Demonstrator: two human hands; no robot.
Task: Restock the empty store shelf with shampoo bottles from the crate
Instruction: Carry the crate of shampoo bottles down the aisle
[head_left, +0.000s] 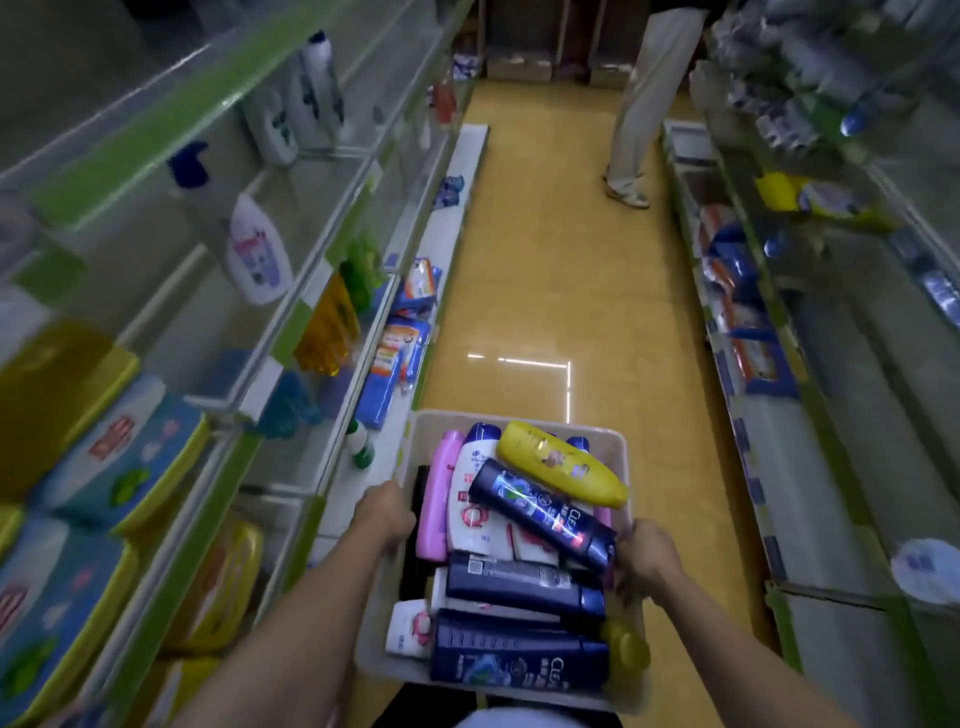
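- The crate (519, 421), a pale plastic bin, sits in the lower centre of the frame, heaped with shampoo bottles lying on their sides.
- The left hand (383, 514) grips the crate's left rim with its fingers curled over the edge; the right hand (647, 558) grips the right rim the same way.
- On top of the heap lie a yellow bottle (563, 464), a dark blue bottle (543, 509) slanting under it, a pink bottle (437, 499) along the left wall and a white bottle (475, 499) beside it; more dark blue ones fill the near end.
- The shelves (291, 322) on the left of the frame have green-edged tiers and are thinly stocked: a white jug with a pink label (257, 249) at mid left, tall white bottles (306, 98) at upper left, an orange bottle (327, 332) lower down.
- Blue and yellow packs (124, 462) crowd the lower left of the frame.
- The yellow floor (545, 291) of the aisle runs up the centre of the frame.
- Another person's legs (641, 98) stand in the aisle at the upper right, just beside the right-hand shelving (779, 364), which carries blurred goods.
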